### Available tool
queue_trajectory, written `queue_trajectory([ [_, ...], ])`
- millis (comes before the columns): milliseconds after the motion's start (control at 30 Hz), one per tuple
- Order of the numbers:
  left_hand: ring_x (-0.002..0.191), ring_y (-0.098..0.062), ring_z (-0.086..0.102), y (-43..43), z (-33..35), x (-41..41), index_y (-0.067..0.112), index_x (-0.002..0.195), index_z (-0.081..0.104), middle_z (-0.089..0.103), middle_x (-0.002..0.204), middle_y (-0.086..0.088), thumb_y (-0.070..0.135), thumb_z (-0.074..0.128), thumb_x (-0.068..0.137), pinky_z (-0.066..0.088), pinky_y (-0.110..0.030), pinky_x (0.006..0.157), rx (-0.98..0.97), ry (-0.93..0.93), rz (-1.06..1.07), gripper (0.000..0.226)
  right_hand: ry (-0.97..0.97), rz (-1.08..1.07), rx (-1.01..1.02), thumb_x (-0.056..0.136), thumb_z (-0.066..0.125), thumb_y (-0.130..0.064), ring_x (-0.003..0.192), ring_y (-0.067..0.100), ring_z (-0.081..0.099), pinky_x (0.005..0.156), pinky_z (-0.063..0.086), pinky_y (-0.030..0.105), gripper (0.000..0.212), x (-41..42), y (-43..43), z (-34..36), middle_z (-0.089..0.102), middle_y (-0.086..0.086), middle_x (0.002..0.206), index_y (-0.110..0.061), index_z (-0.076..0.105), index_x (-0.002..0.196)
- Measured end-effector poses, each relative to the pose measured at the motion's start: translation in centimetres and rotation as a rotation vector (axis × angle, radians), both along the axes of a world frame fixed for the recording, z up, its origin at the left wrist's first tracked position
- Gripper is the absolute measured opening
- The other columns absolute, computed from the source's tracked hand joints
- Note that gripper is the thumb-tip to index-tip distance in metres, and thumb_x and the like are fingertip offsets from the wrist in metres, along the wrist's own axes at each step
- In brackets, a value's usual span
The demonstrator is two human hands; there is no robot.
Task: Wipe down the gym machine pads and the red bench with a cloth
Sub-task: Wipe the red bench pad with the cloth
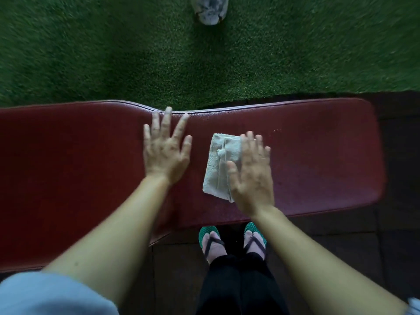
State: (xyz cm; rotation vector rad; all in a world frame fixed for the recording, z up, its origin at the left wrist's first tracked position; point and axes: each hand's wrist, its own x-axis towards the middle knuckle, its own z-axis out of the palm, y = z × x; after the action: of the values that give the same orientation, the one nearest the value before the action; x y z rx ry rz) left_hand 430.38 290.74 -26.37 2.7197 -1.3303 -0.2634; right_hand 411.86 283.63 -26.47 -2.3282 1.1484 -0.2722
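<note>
The red bench (318, 155) runs across the view from left to right, wider at its left part. A folded white cloth (218, 164) lies flat on the bench's middle. My right hand (252, 173) rests palm down on the cloth's right half, fingers spread, pressing it to the pad. My left hand (167, 148) lies flat on the bare pad just left of the cloth, fingers apart and reaching the bench's far edge, holding nothing.
Green artificial turf (113, 53) covers the floor beyond the bench. A grey-white object (210, 10) sits on the turf at the top edge. Dark floor tiles (352, 246) lie on the near side, where my feet in green sandals (211, 242) stand.
</note>
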Motion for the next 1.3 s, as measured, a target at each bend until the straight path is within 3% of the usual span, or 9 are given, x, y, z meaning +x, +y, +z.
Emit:
queue_trajectory([
  [100,0.147,-0.033,0.008,0.9,-1.0,2.3,0.03,0.148,0.029,0.018,0.159,-0.007,0.049,0.026,0.091,0.007,-0.054,0.117,0.067,-0.018,-0.062,0.06,0.108,0.074,-0.075,0.092,0.035,-0.042,0.146,0.031,0.01,0.118,0.005,0.045,0.066,2.9,1.3,-0.7,0.022,0.016,0.156,-0.008,0.025,0.147],
  [267,0.147,-0.035,0.008,1.0,-1.9,2.0,0.03,0.148,0.027,0.018,0.159,-0.008,0.046,0.029,0.093,0.005,-0.055,0.117,0.018,-0.047,-0.048,0.058,0.167,0.101,-0.182,0.086,0.043,-0.052,0.143,0.034,0.022,0.116,0.013,0.048,0.067,2.7,0.4,-2.5,0.031,0.015,0.152,-0.015,0.04,0.142],
  [367,0.147,-0.035,0.006,1.1,-1.9,2.1,0.031,0.149,0.026,0.016,0.16,-0.007,0.046,0.029,0.093,0.004,-0.056,0.117,0.026,-0.033,-0.047,0.058,0.205,-0.052,-0.218,0.084,0.043,-0.053,0.141,0.036,0.027,0.114,0.017,0.05,0.067,2.4,-3.7,-3.1,0.036,0.014,0.15,-0.015,0.043,0.139],
  [500,0.147,-0.035,0.002,0.9,-2.0,1.9,0.031,0.15,0.02,0.012,0.16,-0.007,0.046,0.024,0.093,0.001,-0.056,0.117,0.065,-0.043,-0.059,0.059,0.271,-0.232,-0.151,0.087,0.036,-0.055,0.145,0.031,0.017,0.117,0.01,0.051,0.069,3.2,-8.0,-2.9,0.027,0.007,0.155,-0.021,0.031,0.147],
  [700,0.147,-0.036,0.003,0.9,-1.7,1.7,0.028,0.15,0.024,0.015,0.16,-0.009,0.045,0.026,0.093,0.0,-0.056,0.116,0.042,-0.041,-0.045,0.059,0.182,0.287,-0.239,0.091,0.041,-0.051,0.144,0.031,0.02,0.116,0.015,0.052,0.063,1.0,-2.5,-2.3,0.03,0.007,0.154,-0.021,0.034,0.146],
  [800,0.147,-0.036,0.004,0.3,-1.7,1.3,0.026,0.149,0.027,0.017,0.159,-0.01,0.04,0.03,0.092,0.002,-0.057,0.117,0.02,-0.02,-0.012,0.058,0.168,0.225,-0.25,0.088,0.044,-0.052,0.143,0.029,0.025,0.116,0.016,0.05,0.062,-0.3,-4.1,-2.9,0.034,0.006,0.152,-0.024,0.041,0.142],
  [967,0.147,-0.038,0.004,-0.3,-2.4,0.6,0.024,0.15,0.026,0.017,0.159,-0.009,0.032,0.034,0.094,0.001,-0.06,0.116,0.014,-0.03,0.021,0.057,0.243,-0.164,-0.152,0.087,0.034,-0.052,0.145,0.028,0.017,0.116,0.008,0.05,0.063,2.8,-9.5,-3.1,0.027,0.003,0.156,-0.026,0.036,0.144],
  [1167,0.147,-0.037,0.003,0.0,-2.2,0.6,0.026,0.151,0.023,0.014,0.16,-0.009,0.034,0.033,0.095,0.002,-0.06,0.116,0.011,-0.016,0.018,0.057,0.117,0.166,-0.223,0.089,0.046,-0.045,0.143,0.033,0.022,0.115,0.016,0.054,0.061,1.4,-1.1,-2.4,0.032,0.008,0.153,-0.021,0.038,0.145],
  [1300,0.147,-0.034,0.001,0.4,-1.8,-1.8,0.026,0.152,0.018,0.008,0.161,-0.009,0.038,0.033,0.095,0.003,-0.056,0.117,0.031,-0.008,0.065,0.06,0.134,0.114,-0.228,0.086,0.048,-0.046,0.142,0.031,0.025,0.114,0.02,0.053,0.061,-3.7,0.5,-2.8,0.036,0.008,0.151,-0.023,0.044,0.142],
])
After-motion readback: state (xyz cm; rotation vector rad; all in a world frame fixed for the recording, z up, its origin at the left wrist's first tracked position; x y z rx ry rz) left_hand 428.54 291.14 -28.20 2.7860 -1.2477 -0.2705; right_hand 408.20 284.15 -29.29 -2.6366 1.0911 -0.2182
